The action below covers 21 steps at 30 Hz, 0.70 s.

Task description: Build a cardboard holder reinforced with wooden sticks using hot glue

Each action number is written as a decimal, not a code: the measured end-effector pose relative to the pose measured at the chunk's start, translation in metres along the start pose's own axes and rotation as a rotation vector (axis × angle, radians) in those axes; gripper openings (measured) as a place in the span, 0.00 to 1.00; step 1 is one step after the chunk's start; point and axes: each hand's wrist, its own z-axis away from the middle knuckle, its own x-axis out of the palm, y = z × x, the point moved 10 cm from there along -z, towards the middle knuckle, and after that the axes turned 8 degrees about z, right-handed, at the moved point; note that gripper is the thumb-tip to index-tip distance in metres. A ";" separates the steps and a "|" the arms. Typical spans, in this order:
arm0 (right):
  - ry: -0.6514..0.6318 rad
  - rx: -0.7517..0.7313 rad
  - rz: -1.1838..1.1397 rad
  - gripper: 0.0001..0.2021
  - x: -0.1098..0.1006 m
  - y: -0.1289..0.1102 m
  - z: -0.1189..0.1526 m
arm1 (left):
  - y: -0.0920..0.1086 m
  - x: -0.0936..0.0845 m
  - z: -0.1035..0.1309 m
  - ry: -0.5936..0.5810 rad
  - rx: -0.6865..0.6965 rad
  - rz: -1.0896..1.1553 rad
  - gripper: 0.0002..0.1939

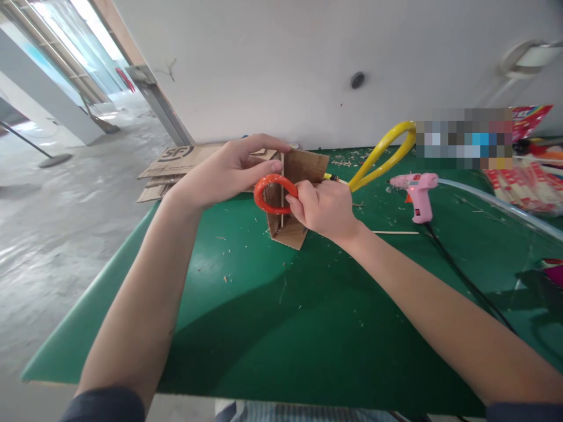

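Note:
A folded cardboard piece (288, 237) stands on the green table in front of me, with a thin wooden stick (282, 218) running upright along it. My left hand (240, 167) grips the cardboard from the left, thumb and fingers at its upper edge beside the stick. My right hand (328, 208) is closed round a tool with a glossy red looped handle (259, 199), held before the cardboard. The tool's working end is hidden. A yellow looped handle (376, 158) slants up behind my right hand; whether it belongs to the same tool I cannot tell.
A pink hot glue gun (417, 193) with a black cable rests at right. Flattened cardboard (185, 158) lies at the back left. Another stick (396, 232) and scraps lie on the green tabletop (246, 328). Packets (528, 184) sit far right; a wall (285, 70) rises behind.

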 end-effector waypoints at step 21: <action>-0.013 -0.001 -0.001 0.17 0.004 -0.004 0.004 | 0.002 0.001 0.000 0.015 0.001 -0.044 0.20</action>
